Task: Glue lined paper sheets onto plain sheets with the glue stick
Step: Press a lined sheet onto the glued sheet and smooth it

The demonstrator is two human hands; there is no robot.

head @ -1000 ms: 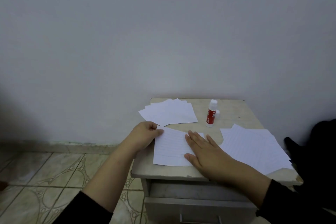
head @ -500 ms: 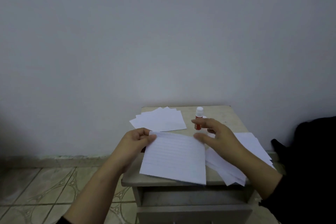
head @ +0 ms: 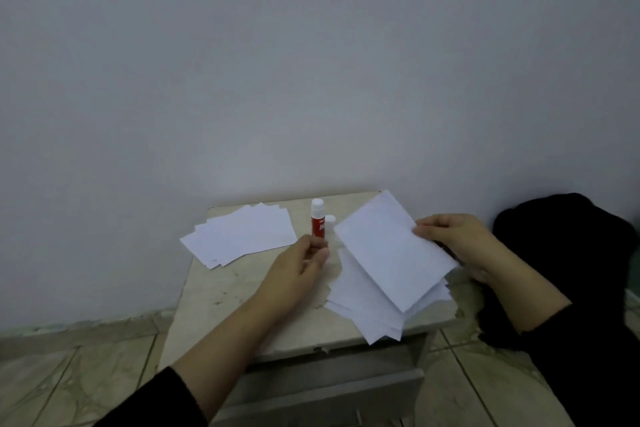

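My right hand (head: 453, 239) pinches the right edge of a white paper sheet (head: 388, 250) and holds it tilted above the stack of paper sheets (head: 363, 308) on the right of the small table (head: 221, 295). My left hand (head: 298, 267) hovers over the table's middle with its fingers loosely curled and nothing in them, just in front of the red glue stick (head: 318, 218). The glue stick stands upright. A small white cap (head: 330, 218) lies beside it. A fanned pile of plain sheets (head: 239, 236) lies at the back left.
The table stands against a plain wall, and a drawer front (head: 322, 392) shows below its top. A black cloth (head: 571, 274) lies right of the table. Tiled floor (head: 69, 378) extends to the left.
My left hand has let go of the sheet and pulled back toward the glue stick. My right hand has carried the sheet to the right, over the stack.
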